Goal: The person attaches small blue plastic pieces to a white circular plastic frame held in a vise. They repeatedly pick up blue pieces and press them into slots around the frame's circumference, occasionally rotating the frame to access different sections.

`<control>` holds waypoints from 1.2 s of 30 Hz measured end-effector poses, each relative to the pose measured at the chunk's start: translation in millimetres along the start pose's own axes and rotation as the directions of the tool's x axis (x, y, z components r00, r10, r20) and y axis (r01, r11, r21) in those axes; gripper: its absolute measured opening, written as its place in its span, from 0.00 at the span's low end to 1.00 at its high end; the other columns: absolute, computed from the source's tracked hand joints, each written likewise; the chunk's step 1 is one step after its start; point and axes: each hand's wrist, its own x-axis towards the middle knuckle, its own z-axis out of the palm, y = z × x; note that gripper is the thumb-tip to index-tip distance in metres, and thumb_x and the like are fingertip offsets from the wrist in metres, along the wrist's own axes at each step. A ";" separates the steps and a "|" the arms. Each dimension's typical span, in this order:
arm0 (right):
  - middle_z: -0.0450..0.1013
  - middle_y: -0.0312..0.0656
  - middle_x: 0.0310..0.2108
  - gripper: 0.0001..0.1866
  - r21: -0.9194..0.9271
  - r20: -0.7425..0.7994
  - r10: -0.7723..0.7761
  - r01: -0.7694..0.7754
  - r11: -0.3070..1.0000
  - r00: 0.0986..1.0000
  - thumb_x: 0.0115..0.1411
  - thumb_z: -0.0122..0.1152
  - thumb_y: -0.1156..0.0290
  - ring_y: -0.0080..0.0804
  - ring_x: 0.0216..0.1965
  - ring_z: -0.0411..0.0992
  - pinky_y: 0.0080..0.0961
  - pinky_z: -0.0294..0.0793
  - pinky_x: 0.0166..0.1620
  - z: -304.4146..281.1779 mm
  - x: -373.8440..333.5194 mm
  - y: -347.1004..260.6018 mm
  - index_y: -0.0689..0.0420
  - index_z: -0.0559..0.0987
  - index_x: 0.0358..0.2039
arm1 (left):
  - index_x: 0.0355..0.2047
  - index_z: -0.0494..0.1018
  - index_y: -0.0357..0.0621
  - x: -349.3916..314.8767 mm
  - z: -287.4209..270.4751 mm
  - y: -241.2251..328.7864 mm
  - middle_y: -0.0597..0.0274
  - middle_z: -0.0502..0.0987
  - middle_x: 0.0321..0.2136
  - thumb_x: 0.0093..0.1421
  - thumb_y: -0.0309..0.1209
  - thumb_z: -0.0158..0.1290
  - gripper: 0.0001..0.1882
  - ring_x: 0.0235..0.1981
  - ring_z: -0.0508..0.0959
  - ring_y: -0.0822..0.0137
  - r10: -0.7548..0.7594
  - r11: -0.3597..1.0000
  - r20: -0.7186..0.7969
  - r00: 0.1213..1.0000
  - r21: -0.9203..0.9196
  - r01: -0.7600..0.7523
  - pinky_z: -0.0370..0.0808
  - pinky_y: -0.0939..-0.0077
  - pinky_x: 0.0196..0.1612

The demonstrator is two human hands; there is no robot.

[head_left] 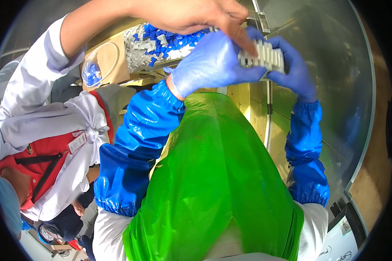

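My left hand (207, 64) and my right hand (297, 71), both in thin blue gloves, are closed on a small row of white ribbed plastic pieces (272, 57). The left fingers grip its near left side, while the right thumb and fingers wrap its right end. From the upper left another person's bare hand (183, 16) reaches across above my left hand. Its index finger points down onto the white pieces or just over them; contact is hard to tell. That hand hides part of my left fingers.
A tray of loose blue and white plastic pieces (154, 43) lies beyond my left hand. Beside it stands a cardboard box (119, 65) with a clear bag of blue pieces (92, 74). The co-worker (52, 143) stands close at my left. A shiny metal panel (339, 56) rises at right.
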 end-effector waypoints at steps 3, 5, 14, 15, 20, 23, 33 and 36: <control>0.75 0.36 0.46 0.28 -0.148 -0.053 -0.030 0.021 0.989 0.998 0.53 0.72 0.72 0.24 0.49 0.72 0.27 0.73 0.55 -22.5 12.0 -18.7 0.59 0.75 0.55 | 0.45 0.79 0.44 20.8 11.2 -14.1 0.47 0.82 0.34 0.52 0.45 0.67 0.25 0.36 0.83 0.46 0.043 0.999 -0.150 0.988 0.038 -0.038 0.79 0.57 0.39; 0.76 0.36 0.44 0.25 -0.341 -0.001 0.003 -0.004 0.940 1.000 0.55 0.71 0.73 0.23 0.45 0.73 0.27 0.74 0.52 -34.8 21.4 -24.0 0.58 0.77 0.54 | 0.45 0.79 0.44 26.5 14.9 -13.7 0.48 0.84 0.35 0.55 0.46 0.66 0.24 0.38 0.84 0.47 -0.044 0.999 -0.122 0.992 -0.003 0.044 0.80 0.58 0.42; 0.75 0.35 0.47 0.24 -0.422 0.017 0.114 -0.096 0.901 0.993 0.61 0.68 0.68 0.22 0.48 0.72 0.25 0.73 0.53 -62.0 46.9 -1.8 0.59 0.75 0.56 | 0.50 0.74 0.42 52.3 30.1 -43.3 0.44 0.84 0.39 0.61 0.51 0.59 0.27 0.41 0.85 0.47 -0.095 0.944 -0.087 0.992 0.308 0.118 0.81 0.52 0.43; 0.75 0.35 0.46 0.23 -0.430 -0.006 0.096 -0.089 0.898 0.995 0.62 0.68 0.67 0.22 0.48 0.72 0.25 0.72 0.53 -62.3 50.6 2.9 0.59 0.75 0.56 | 0.50 0.73 0.43 55.4 26.5 -40.9 0.42 0.83 0.40 0.61 0.50 0.59 0.27 0.43 0.84 0.45 -0.143 0.945 -0.069 0.987 0.288 0.157 0.79 0.51 0.45; 0.79 0.42 0.44 0.21 -0.555 -0.049 0.018 -0.042 0.830 0.999 0.60 0.71 0.63 0.33 0.48 0.76 0.32 0.75 0.53 -59.5 69.4 -1.7 0.57 0.78 0.51 | 0.48 0.71 0.42 75.8 23.1 -45.7 0.39 0.81 0.41 0.64 0.49 0.55 0.24 0.45 0.81 0.39 -0.252 0.934 -0.057 0.966 0.246 0.258 0.76 0.48 0.48; 0.80 0.46 0.44 0.19 -0.516 -0.060 -0.011 -0.022 0.856 0.998 0.60 0.71 0.63 0.36 0.47 0.78 0.34 0.76 0.53 -61.9 78.0 -5.7 0.57 0.79 0.49 | 0.47 0.72 0.41 80.6 26.7 -54.4 0.38 0.81 0.40 0.66 0.50 0.53 0.23 0.44 0.81 0.38 -0.239 0.935 -0.068 0.969 0.252 0.248 0.76 0.47 0.48; 0.77 0.50 0.44 0.22 -0.659 0.052 -0.117 0.122 0.742 0.992 0.61 0.69 0.61 0.47 0.48 0.76 0.38 0.75 0.52 -61.0 84.9 25.5 0.60 0.77 0.51 | 0.45 0.72 0.37 89.3 29.6 -70.1 0.36 0.81 0.38 0.65 0.48 0.53 0.23 0.44 0.82 0.38 -0.318 0.880 -0.025 0.948 0.364 0.305 0.77 0.46 0.48; 0.76 0.46 0.45 0.23 -0.625 0.066 0.046 0.005 0.780 0.997 0.63 0.68 0.61 0.39 0.48 0.75 0.35 0.73 0.54 -64.7 92.6 37.4 0.59 0.75 0.53 | 0.44 0.73 0.35 97.2 34.0 -80.3 0.35 0.81 0.38 0.61 0.46 0.56 0.24 0.43 0.82 0.38 -0.312 0.847 0.010 0.950 0.457 0.273 0.78 0.47 0.47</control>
